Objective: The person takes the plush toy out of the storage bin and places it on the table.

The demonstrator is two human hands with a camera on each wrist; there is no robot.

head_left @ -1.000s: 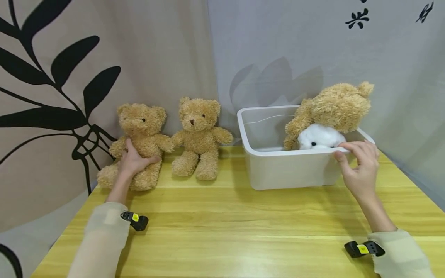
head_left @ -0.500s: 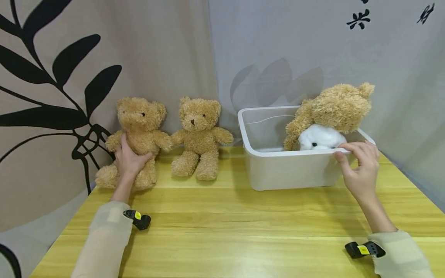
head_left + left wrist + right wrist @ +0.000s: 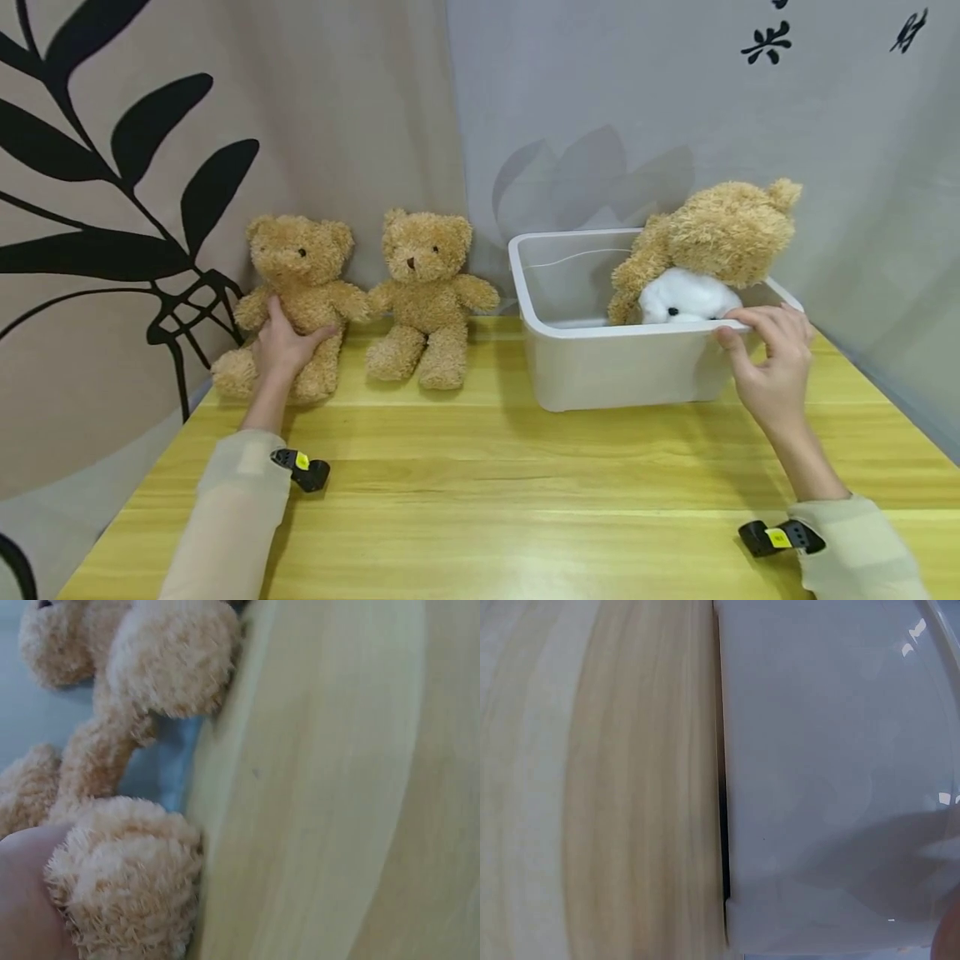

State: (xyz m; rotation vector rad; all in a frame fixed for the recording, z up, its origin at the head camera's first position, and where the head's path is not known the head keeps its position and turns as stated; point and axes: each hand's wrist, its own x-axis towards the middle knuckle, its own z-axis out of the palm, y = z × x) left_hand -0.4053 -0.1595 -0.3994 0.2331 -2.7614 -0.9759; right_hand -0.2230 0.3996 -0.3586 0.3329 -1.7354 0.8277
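At the left of the table in the head view, my left hand (image 3: 285,348) grips a tan teddy bear (image 3: 303,292) low on its belly, thumb out to the right. In the left wrist view one furry leg (image 3: 131,881) of this bear shows beside my palm. A second tan teddy bear (image 3: 423,308) sits upright close to its right. My right hand (image 3: 774,362) pinches the front rim of a light grey bin (image 3: 615,367) near its right corner. Inside the bin, another tan teddy bear (image 3: 731,229) leans over a white plush toy (image 3: 686,296).
The wooden table (image 3: 480,475) stretches in front of the bears and the bin. A patterned curtain (image 3: 360,100) hangs right behind them. Beyond the left bear lies the table's left edge.
The left bear has shifted slightly left and back in my left hand, rising a little and then settling lower. My right hand stays on the bin's rim.
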